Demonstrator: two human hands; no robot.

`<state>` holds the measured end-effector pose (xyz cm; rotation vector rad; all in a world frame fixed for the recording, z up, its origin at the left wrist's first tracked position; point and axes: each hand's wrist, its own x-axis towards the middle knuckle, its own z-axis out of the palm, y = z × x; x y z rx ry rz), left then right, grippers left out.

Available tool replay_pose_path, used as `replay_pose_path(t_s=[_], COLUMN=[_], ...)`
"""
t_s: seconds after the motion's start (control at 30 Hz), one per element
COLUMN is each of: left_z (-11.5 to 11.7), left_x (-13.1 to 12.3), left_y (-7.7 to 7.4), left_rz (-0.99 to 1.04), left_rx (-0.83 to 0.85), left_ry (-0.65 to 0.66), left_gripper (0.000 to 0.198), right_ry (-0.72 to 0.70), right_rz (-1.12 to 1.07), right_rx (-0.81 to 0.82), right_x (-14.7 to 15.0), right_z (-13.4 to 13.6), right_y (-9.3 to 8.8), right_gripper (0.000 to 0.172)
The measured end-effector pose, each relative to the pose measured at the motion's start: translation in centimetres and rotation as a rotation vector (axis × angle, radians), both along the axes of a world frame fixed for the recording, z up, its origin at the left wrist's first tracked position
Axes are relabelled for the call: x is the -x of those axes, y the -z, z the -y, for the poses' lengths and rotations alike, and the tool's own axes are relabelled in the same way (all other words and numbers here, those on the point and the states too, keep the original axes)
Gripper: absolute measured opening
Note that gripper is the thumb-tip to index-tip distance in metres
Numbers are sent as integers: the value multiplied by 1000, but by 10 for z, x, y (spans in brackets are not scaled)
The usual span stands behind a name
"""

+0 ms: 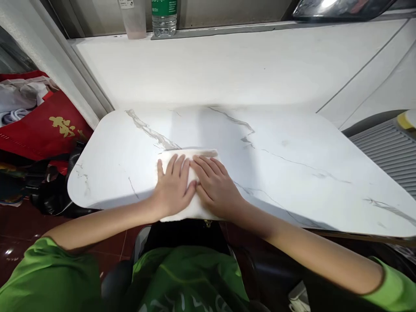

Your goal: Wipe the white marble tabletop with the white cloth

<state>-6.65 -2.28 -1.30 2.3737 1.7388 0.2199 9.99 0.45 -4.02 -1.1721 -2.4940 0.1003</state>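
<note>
A folded white cloth [195, 210] lies at the near edge of a white marble-patterned tabletop [286, 173]. Flat on the left part of the cloth rests my left hand [173, 188], its fingers apart and pointing away from me. My right hand [216, 186] presses on the cloth's right part, fingers stretched out and lying flat. The two thumbs are close together near the cloth's middle. Neither hand is wrapped round anything.
On the ledge behind the table stand a clear cup [134, 19] and a green-labelled bottle [164, 17]. A red bag [48, 125] is at the left, with a black bag [53, 190] below it. A grey ribbed object [386, 147] stands at the right.
</note>
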Motion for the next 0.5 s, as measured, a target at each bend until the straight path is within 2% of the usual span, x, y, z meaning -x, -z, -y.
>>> replay_pose_path(t_s=[0.1, 0.23, 0.37, 0.5], left_z=[1, -15, -48, -97], left_x=[-14, -25, -36, -50], left_y=[3, 3, 2, 3], left_rz=[25, 29, 11, 25], left_rx=[-27, -70, -72, -47], left_ry=[54, 78, 65, 12], left_gripper=[57, 56, 54, 54], right_ry=[45, 112, 184, 194], right_rz=[-15, -53, -76, -50], right_rx=[81, 150, 92, 72], right_x=[-19, -25, -25, -31], right_z=[2, -16, -47, -92], right_y=[-3, -6, -6, -3], right_gripper=[59, 58, 56, 56])
